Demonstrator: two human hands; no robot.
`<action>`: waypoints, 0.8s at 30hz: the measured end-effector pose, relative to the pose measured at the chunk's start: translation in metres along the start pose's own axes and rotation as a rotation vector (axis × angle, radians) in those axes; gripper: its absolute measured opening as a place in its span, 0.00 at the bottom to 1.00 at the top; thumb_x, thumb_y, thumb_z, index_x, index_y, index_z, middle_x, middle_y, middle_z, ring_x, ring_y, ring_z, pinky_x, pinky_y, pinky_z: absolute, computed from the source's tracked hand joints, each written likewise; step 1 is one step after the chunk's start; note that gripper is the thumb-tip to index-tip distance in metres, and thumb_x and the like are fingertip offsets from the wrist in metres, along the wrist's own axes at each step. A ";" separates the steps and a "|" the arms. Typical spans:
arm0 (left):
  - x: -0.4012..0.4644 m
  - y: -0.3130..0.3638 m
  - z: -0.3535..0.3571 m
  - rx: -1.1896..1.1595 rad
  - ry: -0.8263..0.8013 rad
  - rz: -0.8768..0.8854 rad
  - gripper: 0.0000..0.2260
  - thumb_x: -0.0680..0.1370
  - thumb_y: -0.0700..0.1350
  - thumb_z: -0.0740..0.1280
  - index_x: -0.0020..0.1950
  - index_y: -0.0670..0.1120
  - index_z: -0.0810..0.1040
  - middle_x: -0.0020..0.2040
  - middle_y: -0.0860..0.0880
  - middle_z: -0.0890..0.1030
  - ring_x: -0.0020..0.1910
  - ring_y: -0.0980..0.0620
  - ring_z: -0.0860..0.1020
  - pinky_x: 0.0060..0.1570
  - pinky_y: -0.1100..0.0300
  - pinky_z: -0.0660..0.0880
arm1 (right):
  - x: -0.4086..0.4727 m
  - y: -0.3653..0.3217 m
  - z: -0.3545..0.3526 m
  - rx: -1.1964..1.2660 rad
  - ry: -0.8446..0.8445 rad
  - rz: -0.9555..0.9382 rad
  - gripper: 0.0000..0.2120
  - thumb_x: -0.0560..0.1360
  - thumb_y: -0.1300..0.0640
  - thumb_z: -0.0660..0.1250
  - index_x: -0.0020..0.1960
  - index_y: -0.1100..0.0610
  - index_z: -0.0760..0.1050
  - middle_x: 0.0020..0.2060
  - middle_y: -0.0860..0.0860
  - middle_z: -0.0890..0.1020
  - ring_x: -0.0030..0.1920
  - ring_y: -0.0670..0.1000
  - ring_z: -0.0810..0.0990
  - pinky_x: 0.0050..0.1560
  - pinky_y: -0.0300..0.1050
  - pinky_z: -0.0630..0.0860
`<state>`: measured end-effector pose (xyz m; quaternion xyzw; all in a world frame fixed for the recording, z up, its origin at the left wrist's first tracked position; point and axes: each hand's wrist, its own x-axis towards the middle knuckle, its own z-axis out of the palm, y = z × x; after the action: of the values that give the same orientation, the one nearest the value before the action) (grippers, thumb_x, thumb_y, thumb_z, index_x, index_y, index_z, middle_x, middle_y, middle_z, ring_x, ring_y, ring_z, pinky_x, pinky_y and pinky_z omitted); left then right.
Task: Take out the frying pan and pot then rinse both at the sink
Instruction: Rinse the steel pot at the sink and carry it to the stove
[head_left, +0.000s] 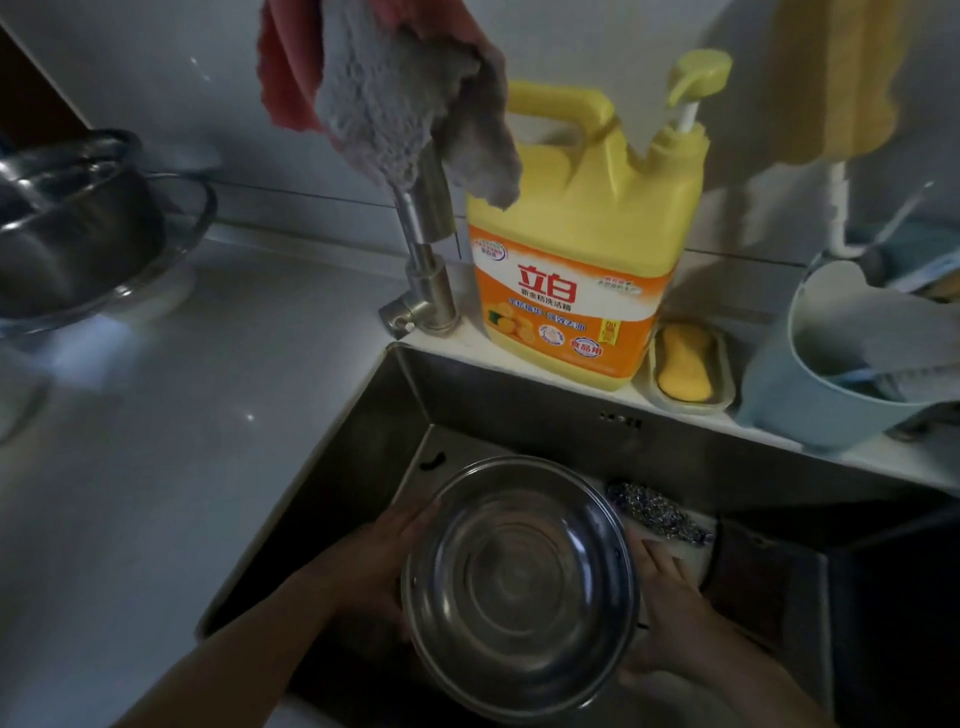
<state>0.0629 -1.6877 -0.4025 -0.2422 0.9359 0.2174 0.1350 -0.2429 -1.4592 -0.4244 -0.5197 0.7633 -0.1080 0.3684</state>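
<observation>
Both hands, the left hand (382, 566) and the right hand (662, 597), grip the steel pot (519, 582) by its rim, low inside the sink (363, 431), probably so rinsing water stays contained.

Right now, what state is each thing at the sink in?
Steel pot: upright, held over the sink, looks empty.
Left hand: gripping pot's rim.
Right hand: gripping opposite rim.
Faucet: no water visible, cloth draped over it.
Detergent jug: upright, pump fitted.
</observation>
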 end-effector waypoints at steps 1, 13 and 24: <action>0.000 -0.004 0.003 0.008 0.000 -0.010 0.62 0.58 0.72 0.73 0.78 0.49 0.40 0.79 0.50 0.49 0.76 0.56 0.47 0.73 0.66 0.44 | 0.002 -0.001 0.002 -0.008 0.000 0.002 0.73 0.52 0.41 0.82 0.79 0.50 0.35 0.75 0.47 0.51 0.74 0.53 0.55 0.72 0.47 0.63; 0.002 -0.025 0.017 0.023 -0.043 -0.072 0.63 0.60 0.70 0.74 0.78 0.48 0.37 0.79 0.49 0.42 0.78 0.50 0.42 0.76 0.57 0.46 | 0.014 -0.008 0.003 -0.064 0.015 -0.004 0.74 0.49 0.37 0.80 0.80 0.52 0.37 0.74 0.47 0.55 0.73 0.52 0.57 0.73 0.45 0.62; 0.044 0.060 -0.101 -0.731 0.757 -0.209 0.31 0.71 0.62 0.68 0.70 0.71 0.57 0.66 0.71 0.69 0.65 0.71 0.67 0.62 0.69 0.68 | 0.008 -0.013 0.000 -0.086 0.003 0.004 0.72 0.50 0.32 0.74 0.80 0.54 0.36 0.75 0.48 0.52 0.75 0.51 0.56 0.74 0.43 0.59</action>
<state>-0.0195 -1.7058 -0.3098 -0.4270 0.7533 0.4117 -0.2841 -0.2353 -1.4719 -0.4212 -0.5335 0.7688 -0.0752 0.3445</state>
